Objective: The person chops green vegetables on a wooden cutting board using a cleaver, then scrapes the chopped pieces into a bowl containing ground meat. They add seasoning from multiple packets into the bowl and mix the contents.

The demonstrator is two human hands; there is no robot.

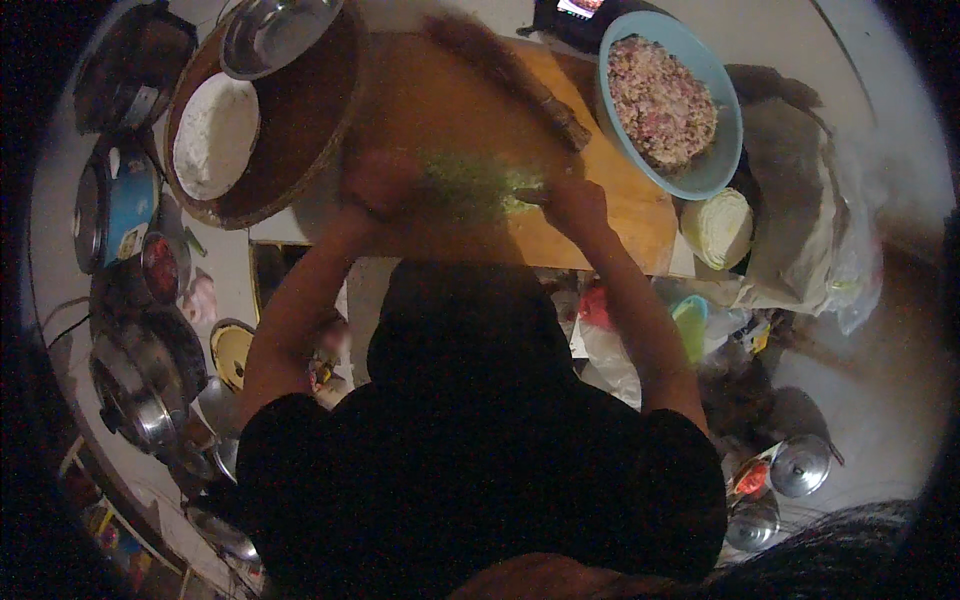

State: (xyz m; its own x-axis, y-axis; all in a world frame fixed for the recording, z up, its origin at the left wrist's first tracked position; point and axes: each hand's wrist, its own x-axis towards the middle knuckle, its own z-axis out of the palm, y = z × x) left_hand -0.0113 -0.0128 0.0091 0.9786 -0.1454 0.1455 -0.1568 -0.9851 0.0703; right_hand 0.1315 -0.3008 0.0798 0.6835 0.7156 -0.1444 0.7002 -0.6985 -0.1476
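Finely chopped green vegetable (469,178) lies spread on a wooden cutting board (622,217) in front of me. At its right side my right hand (576,206) is closed around the dark handle of a tool (529,196), probably a knife; no blade can be made out. My left hand (381,184) is at the left end of the greens, low over the board. Shadow and blur hide its fingers and whatever they may hold. Across the far part of the board lies a long brown wooden rolling pin (517,71), blurred.
At right, a light blue bowl (731,135) holds minced meat (660,101), near a cut cabbage (716,229). A large round brown tray (300,150) at left bears a bowl of flour (217,135) and a metal bowl (277,34). Pots (142,382) stand farther left.
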